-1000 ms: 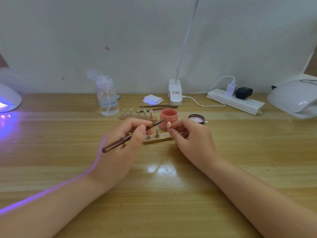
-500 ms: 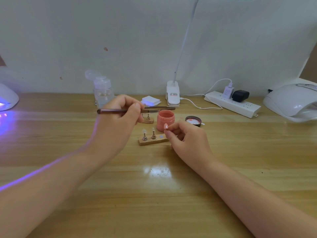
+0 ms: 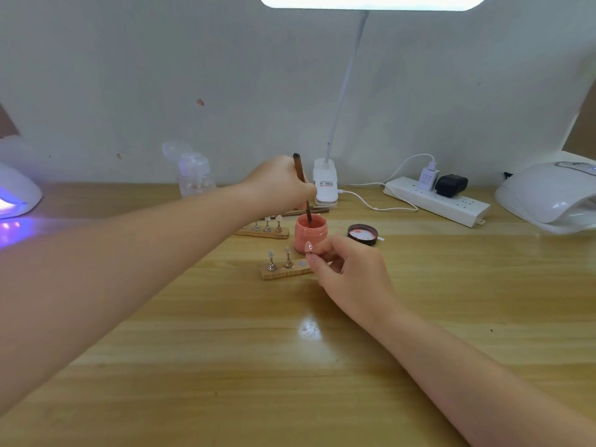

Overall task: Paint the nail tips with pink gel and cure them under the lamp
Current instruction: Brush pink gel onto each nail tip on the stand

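Observation:
My left hand [image 3: 280, 185] grips a brown brush [image 3: 301, 185] held almost upright, its tip dipped into the open pink gel jar [image 3: 310, 235]. In front of the jar, my right hand [image 3: 348, 269] pinches a small stand topped with a pink nail tip [image 3: 308, 246]. A wooden holder strip [image 3: 283, 271] lies just left of that hand with two metal stands carrying clear tips. Behind it sits a second wooden strip [image 3: 264, 233] with several stands. The jar's dark lid [image 3: 362, 234] lies to the right.
A lit UV nail lamp [image 3: 16, 195] glows purple at the far left, and another white nail lamp [image 3: 548, 195] stands at the far right. A clear pump bottle [image 3: 195, 175], a clip desk lamp base [image 3: 325, 185] and a power strip [image 3: 435, 201] line the wall. Spare brushes [image 3: 306, 213] lie behind the jar.
My left hand has swung the brush from near the nail tip up and over to the jar, turning it upright and dipping it in. My right hand has stayed put.

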Action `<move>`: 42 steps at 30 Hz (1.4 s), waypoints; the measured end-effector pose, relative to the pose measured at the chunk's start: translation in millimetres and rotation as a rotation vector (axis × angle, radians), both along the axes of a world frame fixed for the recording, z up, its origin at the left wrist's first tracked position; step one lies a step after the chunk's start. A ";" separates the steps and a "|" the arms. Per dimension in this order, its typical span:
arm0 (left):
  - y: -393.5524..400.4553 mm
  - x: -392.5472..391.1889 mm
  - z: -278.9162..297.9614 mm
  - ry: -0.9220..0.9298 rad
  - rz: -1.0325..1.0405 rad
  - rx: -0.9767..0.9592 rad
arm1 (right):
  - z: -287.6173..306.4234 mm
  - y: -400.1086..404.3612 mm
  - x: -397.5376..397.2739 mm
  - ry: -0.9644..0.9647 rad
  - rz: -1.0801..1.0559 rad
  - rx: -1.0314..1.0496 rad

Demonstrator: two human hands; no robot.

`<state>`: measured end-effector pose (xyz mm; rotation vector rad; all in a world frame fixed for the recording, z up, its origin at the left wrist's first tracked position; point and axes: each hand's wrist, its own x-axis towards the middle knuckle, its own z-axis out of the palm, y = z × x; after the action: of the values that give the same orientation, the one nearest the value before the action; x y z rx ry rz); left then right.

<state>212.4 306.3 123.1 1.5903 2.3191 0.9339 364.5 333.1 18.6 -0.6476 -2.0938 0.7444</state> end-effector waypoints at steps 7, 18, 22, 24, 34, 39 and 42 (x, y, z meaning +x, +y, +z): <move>5.5 0.0 -10.5 -0.124 0.040 -0.093 | -2.5 0.8 0.3 0.001 -0.001 0.004; -23.7 -34.5 -17.3 -0.722 0.323 0.138 | -2.6 0.9 1.1 -0.019 -0.003 0.006; -26.4 -40.9 -20.7 -0.796 0.336 0.217 | -2.5 1.1 1.0 -0.020 -0.003 0.002; -25.7 -39.5 -22.1 -0.853 0.310 0.243 | -2.2 0.7 1.2 -0.018 -0.006 0.005; -55.3 -33.5 -38.7 -0.886 0.267 0.438 | -0.4 -0.1 1.6 -0.028 -0.007 -0.005; -91.4 -2.1 -61.4 -0.442 0.048 0.562 | -0.7 0.6 0.9 -0.012 -0.020 -0.022; -105.6 15.9 -71.3 -0.258 -0.066 0.559 | -0.8 1.4 0.4 -0.014 -0.033 -0.010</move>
<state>228.3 200.7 51.8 1.5839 1.9135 1.7649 364.8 334.5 17.8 -0.6931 -2.0883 0.7350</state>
